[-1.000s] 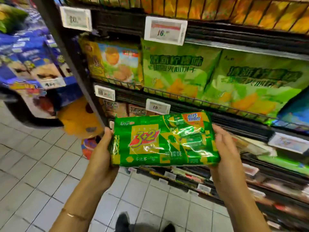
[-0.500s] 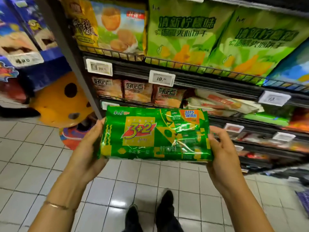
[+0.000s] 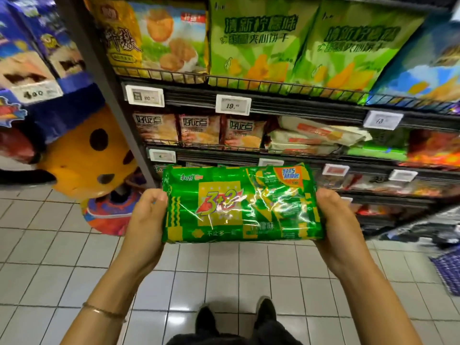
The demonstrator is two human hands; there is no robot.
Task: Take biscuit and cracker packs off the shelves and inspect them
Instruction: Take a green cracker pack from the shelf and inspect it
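Presently both hands hold one green cracker pack (image 3: 241, 204) out in front of the shelving, face up toward the camera, long side roughly level. The left hand (image 3: 146, 225) grips the pack's left end: the thumb (image 3: 155, 197) lies over the top front edge, and the remaining fingers are behind the wrapper, so their spread cannot be told. The right hand (image 3: 334, 221) grips the right end in the same manner, thumb on the front near the upper corner, other fingers hidden behind. A thin bracelet (image 3: 103, 312) sits on the left wrist.

The wrapper is glossy, with glare across the middle; a yellow panel carries a red "3+2" mark and an orange tab sits at the upper right corner. The pack is clear of the shelves, above the white tiled floor (image 3: 49, 257) and above the person's dark shoes (image 3: 266, 311).

Behind it, the dark shelf unit (image 3: 273, 113) holds large light-green bags (image 3: 254, 41) on the upper tier, beside a yellow bag (image 3: 159, 36) showing round biscuits. The tier below holds three tan upright packs (image 3: 199, 129) at the left, with pale flat packs (image 3: 316, 138) lying stacked to their right. White price tags (image 3: 233, 105) are clipped to the shelf edges. To the left of the unit stands an orange plush figure (image 3: 89, 155) with black spots, below a blue display
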